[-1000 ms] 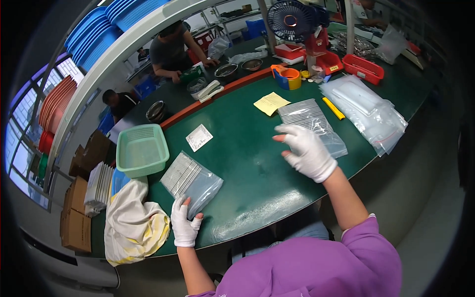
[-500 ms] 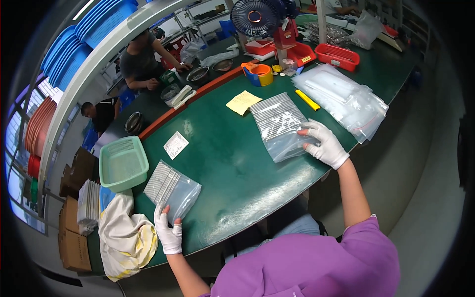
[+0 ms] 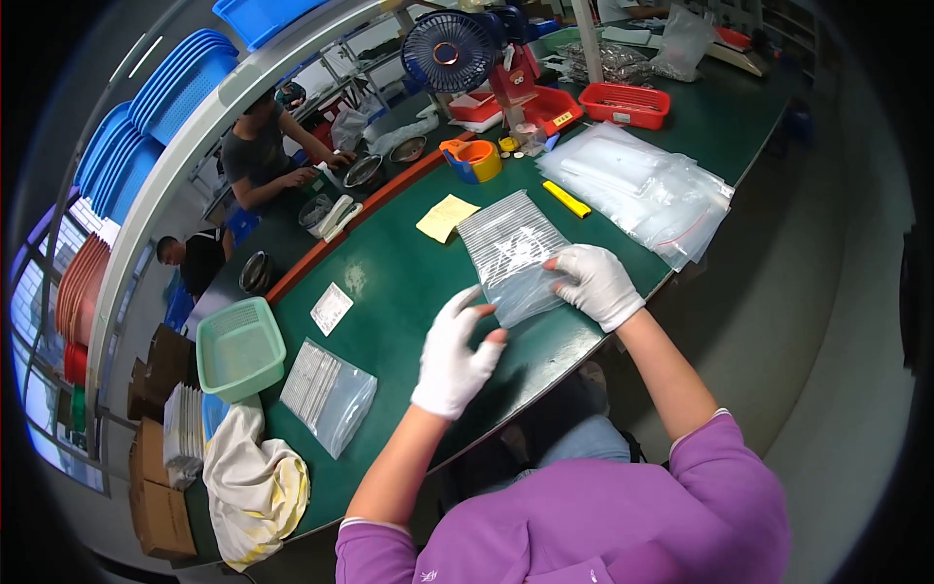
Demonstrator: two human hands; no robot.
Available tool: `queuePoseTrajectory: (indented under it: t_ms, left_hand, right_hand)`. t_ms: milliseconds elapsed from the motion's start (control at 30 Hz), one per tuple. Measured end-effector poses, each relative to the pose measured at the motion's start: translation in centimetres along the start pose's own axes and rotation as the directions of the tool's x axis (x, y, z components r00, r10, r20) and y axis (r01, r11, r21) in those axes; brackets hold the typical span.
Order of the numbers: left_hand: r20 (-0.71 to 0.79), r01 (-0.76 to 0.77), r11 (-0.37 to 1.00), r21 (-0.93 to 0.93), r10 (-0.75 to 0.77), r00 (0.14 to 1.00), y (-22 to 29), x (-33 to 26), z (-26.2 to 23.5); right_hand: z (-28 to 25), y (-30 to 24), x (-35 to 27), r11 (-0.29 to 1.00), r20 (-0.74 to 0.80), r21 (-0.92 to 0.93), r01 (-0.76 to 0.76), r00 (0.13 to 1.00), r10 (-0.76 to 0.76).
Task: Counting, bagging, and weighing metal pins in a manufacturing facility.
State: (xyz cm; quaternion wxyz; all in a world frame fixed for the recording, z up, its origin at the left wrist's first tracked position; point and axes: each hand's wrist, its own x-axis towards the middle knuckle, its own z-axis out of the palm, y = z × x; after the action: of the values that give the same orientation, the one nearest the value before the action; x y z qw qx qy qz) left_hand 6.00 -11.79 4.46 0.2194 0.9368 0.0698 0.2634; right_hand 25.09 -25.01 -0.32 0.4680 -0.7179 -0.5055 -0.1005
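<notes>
A clear plastic bag (image 3: 518,255) packed with a row of thin grey rods lies on the green table in front of me. Over its right edge rests my right hand (image 3: 600,284), in a white glove with bare fingertips, thumb and forefinger apart on the plastic. My left hand (image 3: 455,355), gloved the same way, hovers by the bag's lower left corner, its fingers spread with nothing in them. A second bag of grey rods (image 3: 329,394) lies to the left, untouched.
Left are a pale green basket (image 3: 276,360), a white cloth (image 3: 255,484) and a small printed label (image 3: 332,309). Beyond the bag sit a yellow paper (image 3: 447,217), a yellow cutter (image 3: 566,199), a tape dispenser (image 3: 473,162), flat clear bags (image 3: 637,185) and a fan (image 3: 448,54).
My left hand has let go of the left bag and moved right to the other bag. My right hand stays at that bag's right edge. The whole view has shifted slightly.
</notes>
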Motion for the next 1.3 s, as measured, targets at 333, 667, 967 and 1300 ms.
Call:
queuePoseTrajectory:
  t_ms: [333, 667, 967, 1300]
  left_hand:
    - [0.063, 0.117, 0.989, 0.095, -0.123, 0.99, -0.5, 6.3, 5.9]
    - [0.462, 0.437, 0.899, 0.025, -0.398, 0.793, -1.5, 8.2, 4.2]
    - [0.29, 0.298, 0.942, 0.156, -0.332, 0.897, -0.5, 7.7, 5.8]
    - [0.544, 0.564, 0.823, -0.071, -0.442, 0.714, -4.4, 8.4, 3.9]
  right_hand:
    - [1.0, 2.4, -0.3, 0.746, 0.013, 0.598, -0.292, 0.935, 0.356]
    - [0.4, 2.0, 0.1, 0.788, 0.057, 0.498, -0.362, 0.92, 0.387]
    - [0.5, 1.6, 0.0, 0.836, -0.041, 0.453, -0.31, 0.93, 0.366]
    - [-0.1, 0.9, 0.2, 0.998, -0.137, 0.068, 0.008, 0.991, 0.001]
